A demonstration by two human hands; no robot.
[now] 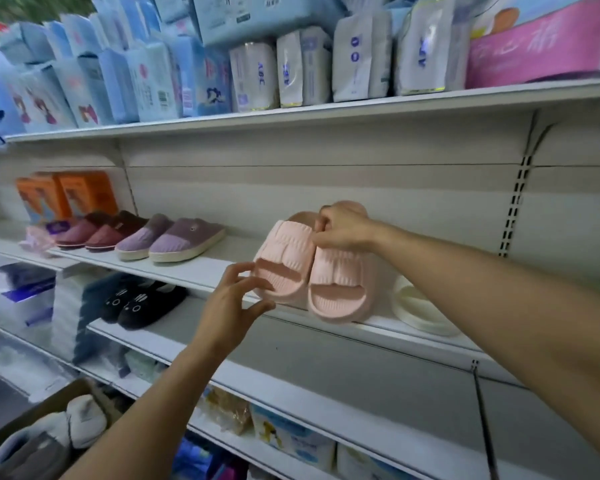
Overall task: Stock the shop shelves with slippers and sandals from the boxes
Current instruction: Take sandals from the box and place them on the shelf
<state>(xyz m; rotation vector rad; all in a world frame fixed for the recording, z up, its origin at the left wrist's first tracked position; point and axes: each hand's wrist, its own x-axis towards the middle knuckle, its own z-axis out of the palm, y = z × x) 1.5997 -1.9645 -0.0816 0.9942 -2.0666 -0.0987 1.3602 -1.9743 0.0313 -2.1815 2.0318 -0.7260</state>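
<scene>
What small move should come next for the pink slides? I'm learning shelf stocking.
Probably lower the pink slides flat onto the shelf and let go: the right hand pinches their straps, toes tilted down over the edge, and the left hand touches one toe.

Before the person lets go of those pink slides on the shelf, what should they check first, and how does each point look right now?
1. Right hand grips the pink slides at their straps: ok.
2. Left hand steadies the left slide's toe, fingers open: ok.
3. Slides resting fully on the middle shelf: not ok, toes overhang the front edge.
4. Pair side by side, touching: ok.
5. Free of the white slide to the right: cannot tell, the arm covers the gap.
6. Space towards the purple slippers: ok.
</scene>
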